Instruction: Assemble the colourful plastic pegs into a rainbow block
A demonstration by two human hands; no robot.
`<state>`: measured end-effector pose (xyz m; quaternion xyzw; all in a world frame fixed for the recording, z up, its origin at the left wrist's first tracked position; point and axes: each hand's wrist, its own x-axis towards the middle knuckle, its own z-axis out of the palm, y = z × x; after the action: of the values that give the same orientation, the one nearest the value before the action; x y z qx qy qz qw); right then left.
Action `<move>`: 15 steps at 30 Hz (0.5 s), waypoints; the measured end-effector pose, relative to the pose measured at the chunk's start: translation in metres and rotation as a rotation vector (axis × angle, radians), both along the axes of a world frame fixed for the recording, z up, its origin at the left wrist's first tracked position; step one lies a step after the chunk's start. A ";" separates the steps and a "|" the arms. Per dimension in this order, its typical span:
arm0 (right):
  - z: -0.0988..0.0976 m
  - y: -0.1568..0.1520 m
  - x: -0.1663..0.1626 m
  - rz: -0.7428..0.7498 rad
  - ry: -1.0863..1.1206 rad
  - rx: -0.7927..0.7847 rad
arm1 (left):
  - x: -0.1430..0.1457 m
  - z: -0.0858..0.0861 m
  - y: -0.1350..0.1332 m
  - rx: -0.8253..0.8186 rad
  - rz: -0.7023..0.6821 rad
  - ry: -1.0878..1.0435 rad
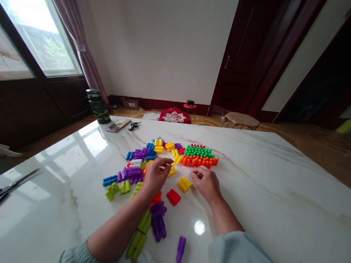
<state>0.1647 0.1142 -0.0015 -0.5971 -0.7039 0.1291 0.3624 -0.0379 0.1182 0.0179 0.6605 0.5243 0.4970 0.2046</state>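
My left hand hangs above the right side of a spread of toy blocks, its thumb and fingers bent toward each other with a narrow gap; I cannot tell whether a small piece sits between the tips. My right hand is across from it, fingers curled and tips close together, and I cannot tell whether it pinches anything either. Just beside my right fingertips, between my two hands, a yellow block lies on the table, with a red block near it on the side toward me.

Beyond my hands, toward the far edge of the table, stands a joined cluster with rows of red, green and orange. Nearer me, purple pieces and lime pieces lie by my left forearm, and a single purple block lies apart between my forearms.

By the far left corner of the table are a flask, a phone and keys. Scissors lie along the left edge.
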 end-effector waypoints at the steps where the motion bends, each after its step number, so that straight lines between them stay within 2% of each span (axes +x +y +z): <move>1: 0.000 0.000 0.000 -0.006 0.010 -0.007 | -0.003 0.006 0.008 0.011 0.022 0.038; 4: 0.000 0.000 0.001 -0.027 0.027 -0.022 | -0.009 0.025 0.042 0.046 0.079 0.261; 7: 0.001 0.000 0.001 -0.018 0.024 -0.014 | -0.008 0.037 0.079 -0.024 0.071 0.669; 11: 0.000 0.000 0.001 -0.020 0.018 -0.007 | 0.001 0.032 0.110 -0.090 -0.038 0.840; 15: 0.000 0.000 0.001 -0.037 0.017 -0.023 | 0.001 0.023 0.114 -0.106 -0.054 0.894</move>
<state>0.1653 0.1142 -0.0016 -0.6132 -0.6879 0.1355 0.3638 -0.0372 0.2317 0.0413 0.8123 0.5685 0.1300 0.0044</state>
